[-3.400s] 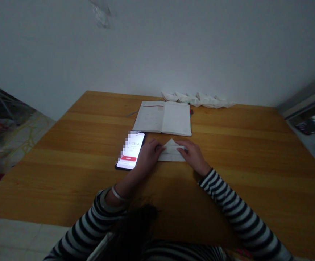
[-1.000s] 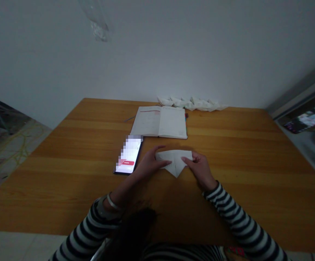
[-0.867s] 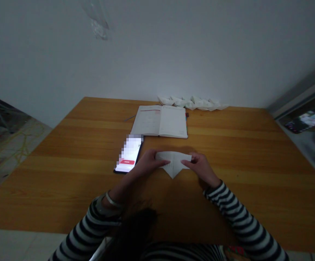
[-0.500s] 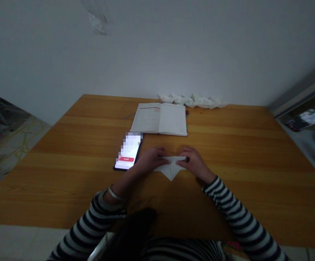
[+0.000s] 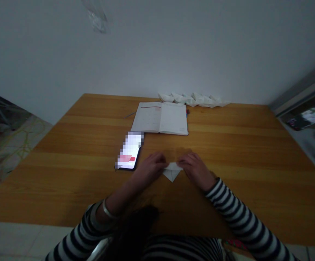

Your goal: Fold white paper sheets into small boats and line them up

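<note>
A small folded sheet of white paper (image 5: 172,173) lies near the front of the wooden table, its pointed end toward me. My left hand (image 5: 154,166) pinches its left side, and my right hand (image 5: 194,167) grips its right side. Both sets of fingers cover the paper's outer corners, so only the middle strip and the triangular tip show. To the left of my left hand lies a phone (image 5: 130,150) with its screen lit.
An open notebook (image 5: 160,117) lies beyond my hands, a thin pen (image 5: 129,115) sticking out on its left. Along the wall runs a row of crumpled-looking white folded paper (image 5: 195,99). The wooden table (image 5: 241,145) meets the wall at the back.
The paper's wide upper part now shows less and looks narrower, with a band across its top. Both hands have shifted slightly nearer to me and cover more of its sides.
</note>
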`<state>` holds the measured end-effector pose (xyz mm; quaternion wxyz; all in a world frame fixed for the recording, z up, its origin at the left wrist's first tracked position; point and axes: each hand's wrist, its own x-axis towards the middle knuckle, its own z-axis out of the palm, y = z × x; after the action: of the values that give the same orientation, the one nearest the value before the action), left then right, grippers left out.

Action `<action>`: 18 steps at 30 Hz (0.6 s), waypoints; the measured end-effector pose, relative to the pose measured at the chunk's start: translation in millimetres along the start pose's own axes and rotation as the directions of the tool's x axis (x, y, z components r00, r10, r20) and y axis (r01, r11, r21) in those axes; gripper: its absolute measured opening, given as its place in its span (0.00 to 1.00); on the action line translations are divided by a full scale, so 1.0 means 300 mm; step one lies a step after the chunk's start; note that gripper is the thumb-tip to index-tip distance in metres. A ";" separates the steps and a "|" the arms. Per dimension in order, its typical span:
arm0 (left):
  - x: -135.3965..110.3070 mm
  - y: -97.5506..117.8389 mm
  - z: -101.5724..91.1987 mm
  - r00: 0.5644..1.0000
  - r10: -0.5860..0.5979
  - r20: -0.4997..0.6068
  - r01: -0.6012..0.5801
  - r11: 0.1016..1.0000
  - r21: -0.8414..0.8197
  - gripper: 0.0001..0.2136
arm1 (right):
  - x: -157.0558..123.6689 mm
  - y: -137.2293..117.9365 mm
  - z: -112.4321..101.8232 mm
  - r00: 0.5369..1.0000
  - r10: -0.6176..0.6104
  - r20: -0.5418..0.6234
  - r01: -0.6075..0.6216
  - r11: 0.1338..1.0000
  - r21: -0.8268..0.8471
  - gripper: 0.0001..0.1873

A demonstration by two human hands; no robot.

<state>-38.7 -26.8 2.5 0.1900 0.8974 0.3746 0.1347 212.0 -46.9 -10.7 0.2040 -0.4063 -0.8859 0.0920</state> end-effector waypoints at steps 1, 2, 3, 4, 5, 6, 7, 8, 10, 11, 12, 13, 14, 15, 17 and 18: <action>-0.017 0.010 0.004 1.000 0.010 0.008 -0.010 0.998 0.057 0.11 | -0.009 -0.011 0.002 1.000 -0.008 0.007 0.009 1.000 -0.021 0.16; -0.034 0.019 0.009 1.000 0.016 0.014 -0.018 0.993 0.115 0.13 | -0.021 -0.024 0.005 1.000 -0.016 0.011 0.016 0.999 -0.041 0.17; -0.049 0.028 0.016 1.000 0.018 0.011 -0.020 0.986 0.168 0.15 | -0.033 -0.037 0.008 0.999 -0.025 0.021 0.026 0.998 -0.058 0.20; -0.062 0.037 0.025 1.000 0.020 0.008 -0.022 0.978 0.209 0.17 | -0.046 -0.051 0.011 0.999 -0.038 0.034 0.041 0.996 -0.074 0.22; -0.072 0.046 0.036 0.999 0.030 0.011 -0.032 0.972 0.234 0.19 | -0.059 -0.066 0.015 0.998 -0.041 0.048 0.046 0.994 -0.096 0.24; -0.080 0.054 0.048 0.999 0.047 0.014 -0.049 0.967 0.250 0.20 | -0.070 -0.081 0.020 0.998 -0.032 0.060 0.039 0.992 -0.120 0.26; -0.086 0.062 0.061 0.998 0.059 0.019 -0.062 0.963 0.261 0.21 | -0.078 -0.095 0.026 0.997 -0.017 0.069 0.027 0.989 -0.144 0.27; -0.090 0.069 0.073 0.998 0.062 0.023 -0.066 0.960 0.272 0.22 | -0.082 -0.109 0.033 0.997 0.000 0.075 0.012 0.987 -0.162 0.27; -0.093 0.082 0.095 0.998 0.059 0.021 -0.063 0.954 0.293 0.27 | -0.079 -0.135 0.052 0.996 0.014 0.090 0.002 0.984 -0.177 0.28; -0.092 0.088 0.104 0.998 0.054 0.015 -0.056 0.951 0.303 0.28 | -0.073 -0.146 0.062 0.995 0.012 0.099 0.006 0.984 -0.177 0.29; -0.091 0.092 0.111 0.999 0.048 0.007 -0.047 0.949 0.311 0.29 | -0.065 -0.155 0.073 0.994 0.009 0.111 0.011 0.984 -0.177 0.30; -0.090 0.095 0.116 0.999 0.040 -0.002 -0.038 0.948 0.315 0.29 | -0.057 -0.163 0.083 0.993 0.010 0.116 0.011 0.984 -0.179 0.30; -0.089 0.098 0.119 1.000 0.029 -0.011 -0.024 0.948 0.316 0.29 | -0.050 -0.168 0.092 0.993 0.015 0.120 0.007 0.983 -0.182 0.30; -0.089 0.100 0.121 1.000 0.019 -0.018 -0.012 0.949 0.314 0.29 | -0.046 -0.172 0.097 0.992 0.025 0.121 -0.002 0.983 -0.186 0.31; -0.091 0.101 0.123 1.000 -0.009 -0.030 0.017 0.952 0.306 0.30 | -0.046 -0.176 0.100 0.992 0.061 0.107 -0.039 0.980 -0.194 0.30; -0.095 0.100 0.123 0.999 -0.025 -0.035 0.035 0.951 0.306 0.30 | -0.051 -0.177 0.096 0.992 0.085 0.097 -0.065 0.978 -0.198 0.30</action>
<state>-25.3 -75.9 -19.9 0.0446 0.9081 0.4074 0.0856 172.2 -93.0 -23.6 0.1127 -0.4520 -0.8842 0.0340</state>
